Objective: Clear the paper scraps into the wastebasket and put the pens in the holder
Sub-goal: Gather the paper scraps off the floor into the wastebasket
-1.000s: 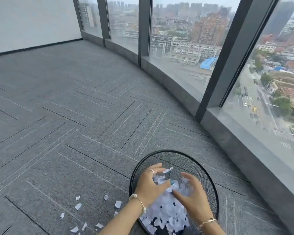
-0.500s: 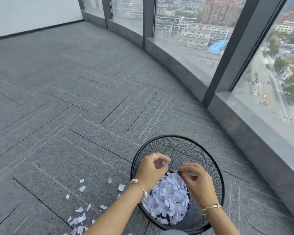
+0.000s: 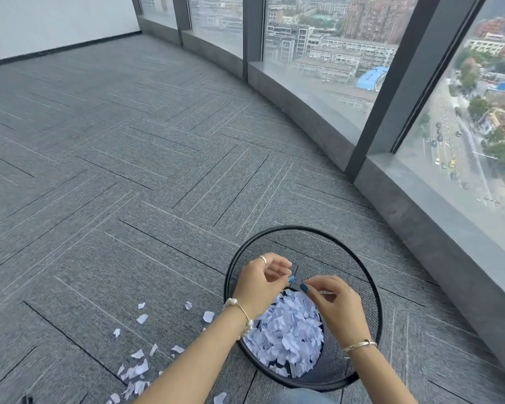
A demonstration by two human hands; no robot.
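1. Over the wastebasket (image 3: 347, 252) is where both my hands are right now, hanging above the black mesh rim and not touching it.
2. Left hand (image 3: 263, 282): fingers curled in loosely, thumb and fingertips close together. Can't tell if there's a tiny bit of paper pinched in there or nothing.
3. Right hand (image 3: 333, 301): same deal, fingers curled toward the thumb, nothing clearly held. The two hands' fingertips are near each other but apart.
4. Basket stands upright on the grey carpet (image 3: 129, 185), mouth facing straight up, round so no real long axis. Its bottom is covered with a pile of white paper scraps (image 3: 289, 330).
5. More loose scraps (image 3: 137, 368) are still on the carpet to my left of the basket, a thin scatter running toward the bottom edge of the view, pointing every which way.
6. Room to move: tons of open carpet ahead and to the left. On the right, the low grey window ledge (image 3: 420, 228) curves past near the basket, so that side is the tight one.
7. No pens or holder in view.
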